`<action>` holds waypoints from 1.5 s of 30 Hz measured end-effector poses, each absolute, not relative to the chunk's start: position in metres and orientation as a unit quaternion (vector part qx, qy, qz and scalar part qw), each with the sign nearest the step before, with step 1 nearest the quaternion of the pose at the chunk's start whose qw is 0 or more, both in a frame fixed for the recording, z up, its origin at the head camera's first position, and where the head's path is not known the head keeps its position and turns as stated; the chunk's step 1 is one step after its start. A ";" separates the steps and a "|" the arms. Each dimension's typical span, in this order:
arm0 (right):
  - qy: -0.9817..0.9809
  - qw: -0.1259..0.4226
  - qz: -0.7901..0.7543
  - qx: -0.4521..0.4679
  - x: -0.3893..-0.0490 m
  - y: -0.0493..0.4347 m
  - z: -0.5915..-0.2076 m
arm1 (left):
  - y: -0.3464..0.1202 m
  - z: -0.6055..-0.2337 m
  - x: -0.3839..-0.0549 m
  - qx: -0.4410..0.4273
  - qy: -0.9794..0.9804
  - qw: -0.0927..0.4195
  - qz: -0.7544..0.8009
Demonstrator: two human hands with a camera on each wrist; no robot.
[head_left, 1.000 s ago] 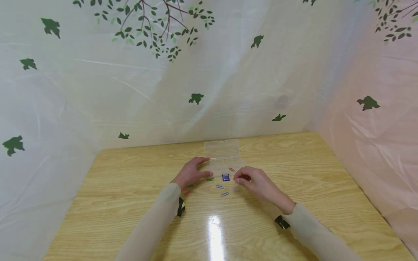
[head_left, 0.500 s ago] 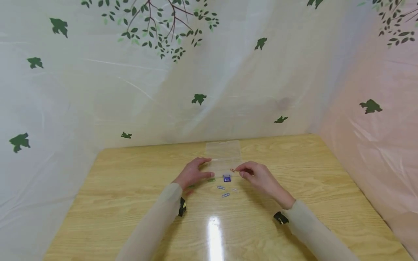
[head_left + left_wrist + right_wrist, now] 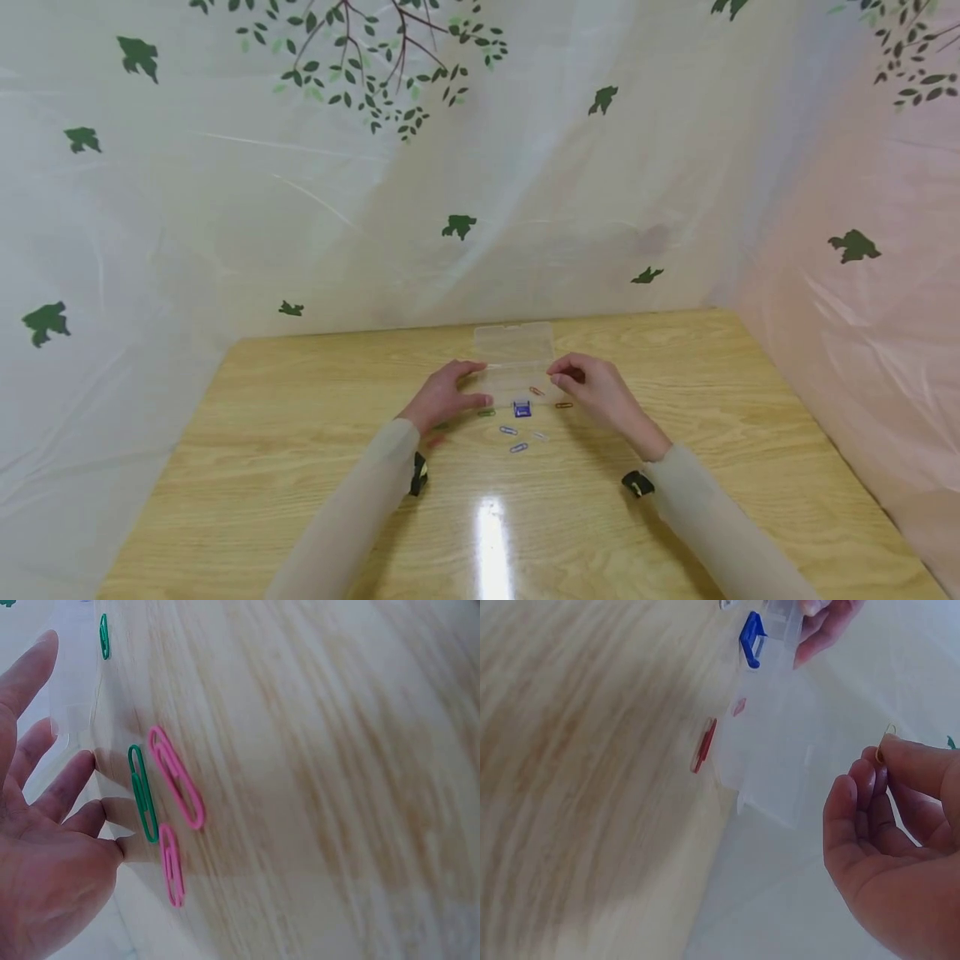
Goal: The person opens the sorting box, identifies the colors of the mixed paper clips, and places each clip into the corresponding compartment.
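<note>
A clear plastic box [image 3: 525, 379] stands with its lid [image 3: 513, 342] raised at the back of the table. My left hand [image 3: 444, 396] holds its left end, thumb at the front edge and a finger towards the back. Between right thumb and fingertips, my right hand [image 3: 596, 387] pinches a thin yellow paper clip [image 3: 886, 742], above the box's right end. Inside the box lies a red paper clip [image 3: 536, 391]. Another red paper clip [image 3: 564, 405] is on the table by the front right corner. The box's blue latch [image 3: 522, 409] faces me.
In front of the box lie blue paper clips [image 3: 508, 431] and a pale one [image 3: 541, 436]. Near my left hand are green paper clips [image 3: 142, 793] and pink ones [image 3: 177, 778]. A patterned white curtain [image 3: 337, 208] hangs behind the wooden table [image 3: 300, 467].
My right hand has lifted and moved back from the front right corner, carrying the yellow paper clip over the box. A red paper clip there has come into sight. My left hand stays put.
</note>
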State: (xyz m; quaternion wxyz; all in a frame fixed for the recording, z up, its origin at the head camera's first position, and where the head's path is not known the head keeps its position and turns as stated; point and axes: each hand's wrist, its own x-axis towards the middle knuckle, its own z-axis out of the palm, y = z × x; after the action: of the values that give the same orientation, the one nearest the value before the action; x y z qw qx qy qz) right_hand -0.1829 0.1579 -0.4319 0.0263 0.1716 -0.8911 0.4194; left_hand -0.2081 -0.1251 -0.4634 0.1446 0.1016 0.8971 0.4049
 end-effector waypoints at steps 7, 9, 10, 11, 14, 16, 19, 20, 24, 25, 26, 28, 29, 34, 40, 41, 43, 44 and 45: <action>-0.893 0.025 0.418 0.165 -0.194 0.154 -0.427 | -0.126 -0.464 -0.211 0.094 0.895 0.141 0.414; -0.894 0.025 0.417 0.162 -0.196 0.154 -0.426 | -0.127 -0.464 -0.211 0.093 0.894 0.142 0.414; -0.894 0.025 0.417 0.162 -0.197 0.154 -0.426 | -0.127 -0.464 -0.211 0.091 0.894 0.143 0.415; -0.894 0.027 0.416 0.163 -0.198 0.154 -0.426 | -0.127 -0.464 -0.211 0.090 0.894 0.143 0.416; -0.896 0.030 0.413 0.160 -0.203 0.153 -0.427 | -0.128 -0.463 -0.210 0.086 0.893 0.144 0.417; -0.898 0.032 0.410 0.159 -0.207 0.153 -0.428 | -0.128 -0.462 -0.209 0.084 0.893 0.144 0.419; -0.900 0.031 0.406 0.156 -0.211 0.152 -0.429 | -0.128 -0.461 -0.207 0.086 0.891 0.146 0.422; -0.901 0.031 0.405 0.156 -0.212 0.152 -0.429 | -0.128 -0.460 -0.207 0.087 0.890 0.146 0.423; -0.904 0.032 0.396 0.159 -0.217 0.152 -0.433 | -0.128 -0.462 -0.207 0.093 0.890 0.143 0.424; -0.905 0.033 0.394 0.160 -0.218 0.151 -0.435 | -0.128 -0.462 -0.207 0.095 0.891 0.141 0.421; -0.906 0.033 0.391 0.159 -0.219 0.151 -0.436 | -0.127 -0.463 -0.208 0.097 0.892 0.140 0.419; -0.908 0.031 0.386 0.157 -0.221 0.150 -0.439 | -0.127 -0.465 -0.209 0.098 0.893 0.139 0.416; -0.910 0.029 0.383 0.157 -0.222 0.150 -0.440 | -0.127 -0.466 -0.209 0.097 0.894 0.139 0.415; -0.915 0.018 0.376 0.146 -0.224 0.149 -0.445 | -0.127 -0.468 -0.210 0.096 0.893 0.140 0.417; -0.919 0.018 0.368 0.139 -0.226 0.150 -0.448 | -0.126 -0.466 -0.211 0.097 0.895 0.145 0.410; -0.920 0.018 0.367 0.140 -0.227 0.150 -0.448 | -0.126 -0.466 -0.211 0.096 0.896 0.145 0.409; -0.920 0.018 0.364 0.141 -0.228 0.150 -0.449 | -0.126 -0.466 -0.211 0.094 0.895 0.146 0.410; -0.921 0.017 0.364 0.141 -0.228 0.150 -0.450 | -0.126 -0.467 -0.212 0.094 0.895 0.146 0.411; -0.921 0.017 0.363 0.141 -0.228 0.150 -0.450 | -0.126 -0.467 -0.212 0.095 0.895 0.146 0.411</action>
State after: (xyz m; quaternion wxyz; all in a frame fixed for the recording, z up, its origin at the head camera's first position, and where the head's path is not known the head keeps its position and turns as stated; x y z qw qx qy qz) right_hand -0.2277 0.1499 -0.4503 0.0166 0.1406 -0.9210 0.3628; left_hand -0.2116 -0.1260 -0.4671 0.1464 0.0953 0.8946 0.4113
